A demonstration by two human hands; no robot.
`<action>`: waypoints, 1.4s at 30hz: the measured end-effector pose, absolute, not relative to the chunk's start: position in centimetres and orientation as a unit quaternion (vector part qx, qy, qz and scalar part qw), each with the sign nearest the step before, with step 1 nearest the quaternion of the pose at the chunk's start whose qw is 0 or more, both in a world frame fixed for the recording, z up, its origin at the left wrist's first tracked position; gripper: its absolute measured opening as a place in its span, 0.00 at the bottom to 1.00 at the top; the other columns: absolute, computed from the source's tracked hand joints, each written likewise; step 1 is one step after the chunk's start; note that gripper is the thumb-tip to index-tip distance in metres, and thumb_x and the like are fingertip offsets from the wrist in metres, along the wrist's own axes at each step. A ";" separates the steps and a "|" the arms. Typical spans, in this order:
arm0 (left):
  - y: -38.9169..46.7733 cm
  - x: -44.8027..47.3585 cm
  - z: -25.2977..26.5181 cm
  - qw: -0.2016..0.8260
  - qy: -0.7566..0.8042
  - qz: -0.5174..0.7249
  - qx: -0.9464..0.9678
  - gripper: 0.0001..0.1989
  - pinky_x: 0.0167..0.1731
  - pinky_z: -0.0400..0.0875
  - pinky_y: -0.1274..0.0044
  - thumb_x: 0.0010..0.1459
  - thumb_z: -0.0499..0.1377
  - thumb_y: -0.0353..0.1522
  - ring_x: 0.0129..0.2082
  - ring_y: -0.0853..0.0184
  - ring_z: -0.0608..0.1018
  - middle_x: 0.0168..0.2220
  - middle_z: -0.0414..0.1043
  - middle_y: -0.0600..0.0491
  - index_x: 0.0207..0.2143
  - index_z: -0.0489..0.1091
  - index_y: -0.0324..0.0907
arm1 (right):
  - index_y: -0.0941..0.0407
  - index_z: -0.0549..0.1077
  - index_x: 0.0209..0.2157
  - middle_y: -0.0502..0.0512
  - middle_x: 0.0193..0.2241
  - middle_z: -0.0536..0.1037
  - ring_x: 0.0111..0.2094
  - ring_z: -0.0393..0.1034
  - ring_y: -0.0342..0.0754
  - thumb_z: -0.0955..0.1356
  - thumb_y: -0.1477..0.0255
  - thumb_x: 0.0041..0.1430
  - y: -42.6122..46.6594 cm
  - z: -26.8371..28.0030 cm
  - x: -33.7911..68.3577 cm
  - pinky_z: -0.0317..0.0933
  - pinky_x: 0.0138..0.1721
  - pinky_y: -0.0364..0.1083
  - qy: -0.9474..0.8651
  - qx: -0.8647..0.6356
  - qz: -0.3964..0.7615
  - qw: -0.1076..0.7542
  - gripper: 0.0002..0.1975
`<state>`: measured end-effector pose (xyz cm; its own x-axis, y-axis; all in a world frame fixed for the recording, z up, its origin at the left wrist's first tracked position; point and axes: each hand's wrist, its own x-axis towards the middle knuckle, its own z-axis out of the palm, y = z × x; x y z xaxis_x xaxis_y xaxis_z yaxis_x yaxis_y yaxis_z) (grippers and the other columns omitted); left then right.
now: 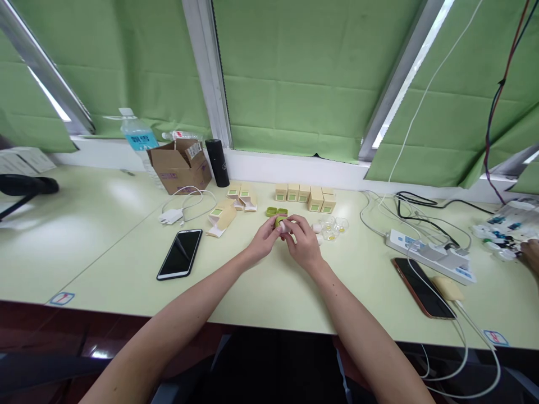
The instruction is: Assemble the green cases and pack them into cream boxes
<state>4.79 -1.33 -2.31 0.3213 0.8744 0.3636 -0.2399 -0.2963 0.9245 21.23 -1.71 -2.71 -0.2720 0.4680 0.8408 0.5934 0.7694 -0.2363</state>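
Note:
Near the middle of the table, my left hand [263, 240] and my right hand [304, 242] meet with fingers closed. Between the fingertips is a small green cap-like piece [278, 221], on my left hand's side. A pale pink rounded piece [283, 227] sits against it, pinched by my right fingers; their exact kind is too small to tell. Just beyond lie square green pieces [272, 211]. Right of my right hand are pale pink pieces [316, 228], partly hidden by it, and clear plastic cups [330, 235] with yellowish bottoms.
Small cream boxes [315, 200] line the back; opened boxes [222, 216] lie left. Around them are a phone [180, 254], charger [172, 216], cardboard box [179, 171] and black bottle [218, 163]. Rightward are a power strip [429, 255], cables, another phone [421, 289] and another person's hand [531, 253].

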 end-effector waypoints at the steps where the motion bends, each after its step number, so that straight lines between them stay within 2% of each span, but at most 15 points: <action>1: -1.4 4.9 -2.3 0.523 0.268 0.524 0.616 0.27 0.44 0.75 0.71 0.65 0.61 0.50 0.44 0.61 0.79 0.47 0.78 0.45 0.58 0.69 0.41 | 0.54 0.73 0.54 0.65 0.50 0.77 0.41 0.78 0.52 0.63 0.73 0.72 -1.7 -2.7 21.2 0.77 0.42 0.53 -0.796 -0.329 -0.072 0.502 0.13; 5: -1.5 5.0 -2.3 0.489 0.286 0.539 0.624 0.27 0.42 0.75 0.72 0.66 0.61 0.51 0.41 0.64 0.78 0.48 0.77 0.45 0.56 0.69 0.41 | 0.56 0.73 0.54 0.66 0.49 0.77 0.40 0.79 0.51 0.62 0.75 0.72 -1.8 -2.6 21.0 0.76 0.39 0.51 -0.796 -0.314 -0.107 0.506 0.13; 13: -1.7 5.6 -2.8 0.415 0.310 0.584 0.625 0.24 0.48 0.74 0.71 0.68 0.59 0.49 0.46 0.61 0.78 0.50 0.77 0.45 0.56 0.70 0.41 | 0.57 0.75 0.53 0.67 0.46 0.78 0.44 0.78 0.54 0.63 0.75 0.71 -2.2 -2.6 20.5 0.77 0.41 0.51 -0.787 -0.351 -0.136 0.490 0.14; 16: -2.0 5.5 -2.5 0.445 0.286 0.578 0.622 0.24 0.48 0.73 0.71 0.68 0.59 0.49 0.48 0.60 0.78 0.52 0.76 0.44 0.56 0.71 0.41 | 0.57 0.75 0.53 0.66 0.45 0.78 0.43 0.78 0.53 0.62 0.74 0.72 -2.3 -2.5 20.6 0.77 0.40 0.50 -0.785 -0.356 -0.141 0.487 0.14; 21: -2.1 5.3 -2.1 0.534 0.226 0.559 0.593 0.26 0.49 0.72 0.73 0.60 0.69 0.45 0.50 0.60 0.78 0.52 0.76 0.44 0.55 0.71 0.41 | 0.57 0.74 0.55 0.67 0.50 0.77 0.40 0.78 0.51 0.61 0.75 0.72 -2.5 -2.5 20.5 0.77 0.42 0.51 -0.790 -0.358 -0.123 0.483 0.16; 28: -1.8 5.1 -2.4 0.647 0.237 0.540 0.483 0.25 0.36 0.68 0.77 0.56 0.73 0.44 0.37 0.68 0.76 0.39 0.74 0.51 0.50 0.74 0.40 | 0.57 0.67 0.64 0.68 0.53 0.75 0.54 0.75 0.57 0.63 0.72 0.72 -2.6 -2.7 20.0 0.76 0.51 0.55 -0.784 -0.349 -0.095 0.504 0.22; 34: -1.7 5.0 -2.4 0.651 0.241 0.543 0.472 0.26 0.34 0.67 0.78 0.54 0.74 0.44 0.34 0.70 0.74 0.36 0.73 0.52 0.49 0.74 0.39 | 0.55 0.70 0.63 0.67 0.53 0.75 0.54 0.74 0.57 0.62 0.73 0.72 -2.6 -2.7 20.0 0.76 0.53 0.57 -0.789 -0.359 -0.064 0.495 0.21; 42: -1.4 4.9 -2.7 0.646 0.231 0.542 0.485 0.22 0.34 0.66 0.78 0.56 0.73 0.42 0.34 0.69 0.74 0.38 0.74 0.51 0.48 0.75 0.40 | 0.54 0.72 0.60 0.66 0.52 0.75 0.53 0.75 0.57 0.62 0.74 0.71 -2.7 -2.6 20.0 0.76 0.52 0.57 -0.788 -0.374 -0.043 0.487 0.19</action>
<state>4.90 -1.42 -2.68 0.3066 0.9243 0.2272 -0.4764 -0.0576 0.8773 20.01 -2.73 -2.55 -0.2469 0.5476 0.7995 0.6318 0.7165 -0.2957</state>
